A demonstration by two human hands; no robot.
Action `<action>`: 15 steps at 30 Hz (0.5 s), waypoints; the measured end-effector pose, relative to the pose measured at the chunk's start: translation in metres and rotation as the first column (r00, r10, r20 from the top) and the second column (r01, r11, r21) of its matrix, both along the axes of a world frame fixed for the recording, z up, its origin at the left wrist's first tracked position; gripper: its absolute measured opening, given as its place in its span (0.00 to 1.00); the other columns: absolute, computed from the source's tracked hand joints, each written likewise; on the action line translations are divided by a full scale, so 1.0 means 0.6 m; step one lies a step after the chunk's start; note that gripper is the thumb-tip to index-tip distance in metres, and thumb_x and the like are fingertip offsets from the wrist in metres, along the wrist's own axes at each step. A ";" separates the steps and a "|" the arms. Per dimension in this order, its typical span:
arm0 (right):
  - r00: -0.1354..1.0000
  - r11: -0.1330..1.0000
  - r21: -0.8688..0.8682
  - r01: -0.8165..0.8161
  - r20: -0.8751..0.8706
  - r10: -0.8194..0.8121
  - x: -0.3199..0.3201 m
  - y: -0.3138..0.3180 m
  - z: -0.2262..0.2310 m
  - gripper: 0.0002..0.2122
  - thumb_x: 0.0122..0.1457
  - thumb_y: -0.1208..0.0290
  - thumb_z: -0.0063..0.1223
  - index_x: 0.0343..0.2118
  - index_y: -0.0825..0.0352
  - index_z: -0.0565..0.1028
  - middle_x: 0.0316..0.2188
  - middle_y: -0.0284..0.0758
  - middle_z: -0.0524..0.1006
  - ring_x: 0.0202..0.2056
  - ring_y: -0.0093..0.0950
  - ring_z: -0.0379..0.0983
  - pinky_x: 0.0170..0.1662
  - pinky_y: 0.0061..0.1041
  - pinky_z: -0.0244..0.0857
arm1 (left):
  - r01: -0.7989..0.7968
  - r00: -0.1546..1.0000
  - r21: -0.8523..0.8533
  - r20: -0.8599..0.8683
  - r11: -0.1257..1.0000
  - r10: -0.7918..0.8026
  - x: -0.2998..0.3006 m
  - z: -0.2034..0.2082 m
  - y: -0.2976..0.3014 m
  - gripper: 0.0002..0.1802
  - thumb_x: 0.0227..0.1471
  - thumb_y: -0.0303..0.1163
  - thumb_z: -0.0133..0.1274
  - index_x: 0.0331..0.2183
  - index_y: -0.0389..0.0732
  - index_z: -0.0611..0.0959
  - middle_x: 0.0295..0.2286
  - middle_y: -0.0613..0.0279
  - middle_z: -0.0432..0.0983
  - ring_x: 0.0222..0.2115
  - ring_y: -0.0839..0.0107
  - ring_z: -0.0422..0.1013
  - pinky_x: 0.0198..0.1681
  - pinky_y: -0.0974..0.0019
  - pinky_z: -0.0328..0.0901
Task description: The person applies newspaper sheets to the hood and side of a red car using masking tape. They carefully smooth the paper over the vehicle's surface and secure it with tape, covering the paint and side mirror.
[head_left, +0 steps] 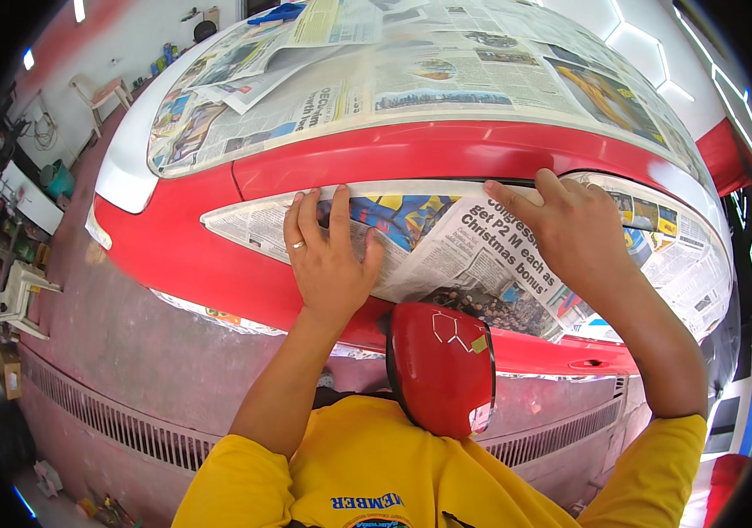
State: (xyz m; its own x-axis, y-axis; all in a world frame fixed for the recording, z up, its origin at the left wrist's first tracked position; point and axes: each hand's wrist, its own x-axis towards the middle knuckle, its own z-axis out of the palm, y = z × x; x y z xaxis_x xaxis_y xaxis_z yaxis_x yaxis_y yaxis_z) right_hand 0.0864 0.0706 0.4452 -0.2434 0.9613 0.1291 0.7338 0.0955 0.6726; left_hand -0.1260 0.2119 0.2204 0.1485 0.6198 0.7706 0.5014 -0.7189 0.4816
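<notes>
Newspaper [446,251] covers the side window of a red car, its top edge following the red roof rail [349,165]. My left hand [332,255] lies flat on the paper's left part, fingers spread and tips at the top edge, a ring on one finger. At the upper middle of the window, my right hand [580,224] touches the paper's top edge beside a narrow dark gap [517,182]. Its thumb stretches left along that edge, apart from the bent fingers, whose tips are partly hidden. Both hands are open. Below them a red side mirror [442,370] sticks out toward me.
More newspaper [332,97] covers the windshield and roof, some sheets lifting loosely. A floor grating [121,422] runs along the pinkish floor. At left stand a white plastic chair [19,299], another chair [99,95], a teal bucket [57,180] and a cardboard box [9,370].
</notes>
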 end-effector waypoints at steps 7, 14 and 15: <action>1.000 0.999 0.019 0.027 0.009 -0.027 -0.001 0.002 -0.003 0.26 0.62 0.72 0.60 0.63 0.44 0.80 0.32 0.28 0.72 0.31 0.26 0.77 0.33 0.29 0.72 | -0.002 0.996 0.044 -0.086 0.999 0.005 0.009 0.008 -0.013 0.36 0.58 0.35 0.62 0.67 0.48 0.79 0.61 0.27 0.61 0.64 0.28 0.57 0.69 0.33 0.55; 0.995 0.995 -0.007 0.095 0.015 -0.095 -0.007 0.008 -0.002 0.29 0.62 0.74 0.59 0.66 0.40 0.78 0.33 0.29 0.72 0.33 0.29 0.79 0.34 0.33 0.75 | 0.027 0.998 0.040 -0.055 0.999 -0.025 0.033 0.016 -0.023 0.32 0.59 0.36 0.62 0.64 0.47 0.81 0.61 0.31 0.62 0.64 0.34 0.56 0.69 0.34 0.51; 0.997 0.997 -0.001 0.074 0.032 -0.074 -0.006 0.008 -0.002 0.27 0.63 0.72 0.59 0.65 0.41 0.78 0.32 0.29 0.72 0.32 0.28 0.79 0.34 0.31 0.74 | 0.033 0.999 0.043 -0.028 0.999 -0.032 0.037 0.017 -0.021 0.31 0.58 0.37 0.63 0.63 0.47 0.82 0.61 0.31 0.62 0.64 0.35 0.56 0.68 0.35 0.52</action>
